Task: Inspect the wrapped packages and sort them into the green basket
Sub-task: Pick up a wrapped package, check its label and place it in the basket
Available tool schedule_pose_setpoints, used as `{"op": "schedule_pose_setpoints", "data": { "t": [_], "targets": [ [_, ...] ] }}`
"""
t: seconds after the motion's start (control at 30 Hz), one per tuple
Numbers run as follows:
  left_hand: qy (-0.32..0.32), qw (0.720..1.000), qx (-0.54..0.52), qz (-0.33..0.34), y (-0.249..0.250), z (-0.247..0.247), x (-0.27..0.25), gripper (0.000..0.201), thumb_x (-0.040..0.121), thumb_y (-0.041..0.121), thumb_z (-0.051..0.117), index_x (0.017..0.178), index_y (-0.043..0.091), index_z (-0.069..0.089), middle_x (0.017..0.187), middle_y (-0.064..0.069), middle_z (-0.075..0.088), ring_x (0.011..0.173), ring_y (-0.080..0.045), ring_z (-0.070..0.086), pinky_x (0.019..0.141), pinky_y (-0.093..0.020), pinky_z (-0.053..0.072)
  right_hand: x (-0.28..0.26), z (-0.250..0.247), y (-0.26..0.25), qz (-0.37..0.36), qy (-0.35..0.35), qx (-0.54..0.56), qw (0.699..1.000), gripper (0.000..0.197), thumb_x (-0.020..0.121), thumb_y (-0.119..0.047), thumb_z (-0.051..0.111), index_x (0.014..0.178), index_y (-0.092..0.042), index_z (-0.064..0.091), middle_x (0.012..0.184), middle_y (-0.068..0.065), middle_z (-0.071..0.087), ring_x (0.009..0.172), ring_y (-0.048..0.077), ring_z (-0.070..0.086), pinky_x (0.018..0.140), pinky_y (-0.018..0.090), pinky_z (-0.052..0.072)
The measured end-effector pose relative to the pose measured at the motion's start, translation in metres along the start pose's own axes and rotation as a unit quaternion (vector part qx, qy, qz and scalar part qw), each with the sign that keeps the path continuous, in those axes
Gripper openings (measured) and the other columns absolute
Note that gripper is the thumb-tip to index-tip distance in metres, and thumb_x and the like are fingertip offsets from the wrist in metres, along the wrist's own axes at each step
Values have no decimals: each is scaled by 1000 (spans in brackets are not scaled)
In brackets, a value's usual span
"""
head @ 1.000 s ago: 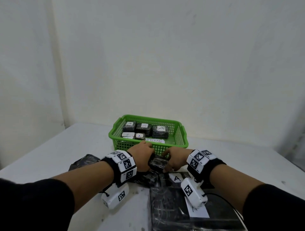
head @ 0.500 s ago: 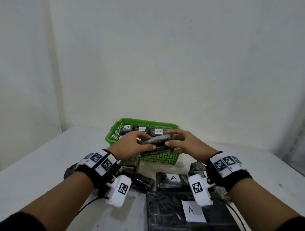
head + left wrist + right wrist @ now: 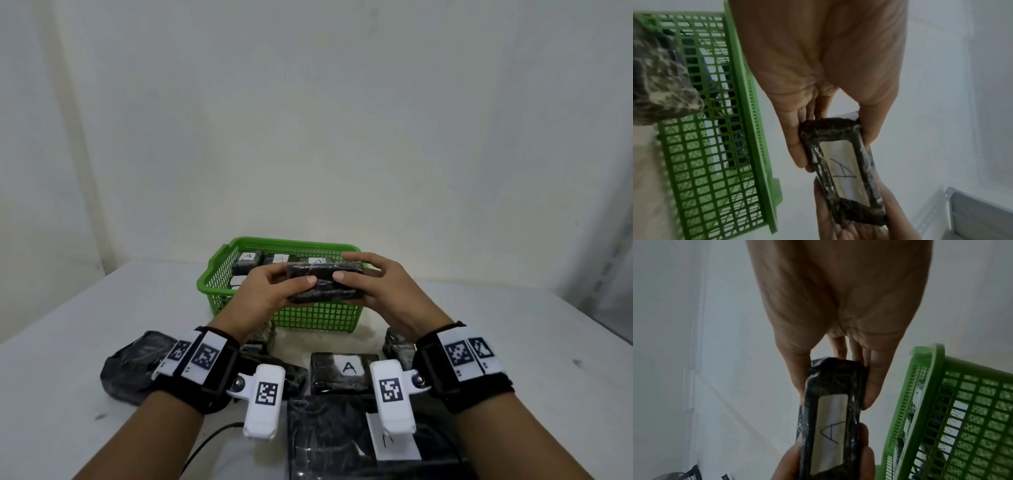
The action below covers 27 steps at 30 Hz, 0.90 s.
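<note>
Both hands hold one black wrapped package (image 3: pixel 323 282) in the air just in front of the green basket (image 3: pixel 318 318). My left hand (image 3: pixel 270 294) grips its left end, thumb on the near face. My right hand (image 3: pixel 373 287) grips its right end, fingers over the top. The wrist views show the package (image 3: pixel 842 170) (image 3: pixel 831 415) with a white label marked "A" on its far face. Several labelled black packages (image 3: pixel 248 262) lie inside the basket.
On the white table near me lie more black wrapped packages: one labelled "A" (image 3: pixel 342 371), a large one (image 3: pixel 342 442) at the front edge, a dark bundle (image 3: pixel 137 363) at the left and a small one (image 3: pixel 397 346) at the right. A plain wall stands behind.
Both hands lifted the black package off the table pile and raised it in front of the basket. It has since tilted a little, its label facing away from me.
</note>
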State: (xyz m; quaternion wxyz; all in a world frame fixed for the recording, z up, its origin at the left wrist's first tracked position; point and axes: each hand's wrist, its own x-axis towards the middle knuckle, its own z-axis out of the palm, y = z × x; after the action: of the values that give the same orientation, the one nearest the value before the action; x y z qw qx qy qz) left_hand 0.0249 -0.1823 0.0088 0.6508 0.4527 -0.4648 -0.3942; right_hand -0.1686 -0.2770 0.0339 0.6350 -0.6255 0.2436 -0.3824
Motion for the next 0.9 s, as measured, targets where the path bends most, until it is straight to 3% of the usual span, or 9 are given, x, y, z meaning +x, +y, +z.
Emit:
{"op": "schedule_pose_setpoints", "data": {
  "t": [0.13,0.33,0.47,0.57,0.7,0.83,0.9],
  "targets": [
    [-10,1000,3,7,-1,3,0,41,82,23,72,116,0,71,117,-15,76,110,-27,73,90,-36,60,1,-2,4,-22,15,-7,1000,42,72,-17,89,109,-3,76,106,15,80,98,29,79,84,38,63],
    [12,1000,-26,8,-3,-3,3,44,82,21,72,116,-6,70,119,-21,74,112,-32,71,86,-34,61,0,-2,10,6,-15,50,999,34,89,-1,74,122,7,69,121,22,74,112,31,74,89,33,64],
    [-8,1000,-28,-13,-5,1,0,36,89,15,68,117,-7,68,121,-24,72,108,-28,72,86,-33,63,-1,-5,17,-11,26,26,999,35,87,-2,78,120,6,70,119,23,75,109,35,75,92,39,62],
    [15,1000,3,1,-9,-1,-1,32,90,10,72,114,-11,68,119,-27,71,112,-36,71,87,-37,62,-3,-3,19,-8,25,-4,1000,36,86,-6,81,120,-1,72,118,18,76,106,32,76,88,38,63],
    [-23,999,36,9,-10,2,-10,38,74,34,81,107,15,80,117,-13,76,113,-29,72,100,-45,54,-12,-2,20,-39,40,-58,997,38,76,-14,90,112,-12,78,107,9,81,99,26,79,93,42,62],
    [-4,998,51,28,-12,3,-12,40,74,38,81,108,18,79,113,-10,78,111,-26,73,104,-48,53,-17,-5,20,-43,22,-61,997,43,78,-11,88,119,-13,75,111,7,80,101,22,78,93,38,62],
    [3,999,43,29,-12,0,-11,42,76,32,82,115,16,76,115,-10,77,111,-26,73,105,-48,52,-19,-8,19,-30,2,-44,999,43,81,-6,85,122,-14,73,117,9,78,104,24,77,93,39,62]
  ]
}}
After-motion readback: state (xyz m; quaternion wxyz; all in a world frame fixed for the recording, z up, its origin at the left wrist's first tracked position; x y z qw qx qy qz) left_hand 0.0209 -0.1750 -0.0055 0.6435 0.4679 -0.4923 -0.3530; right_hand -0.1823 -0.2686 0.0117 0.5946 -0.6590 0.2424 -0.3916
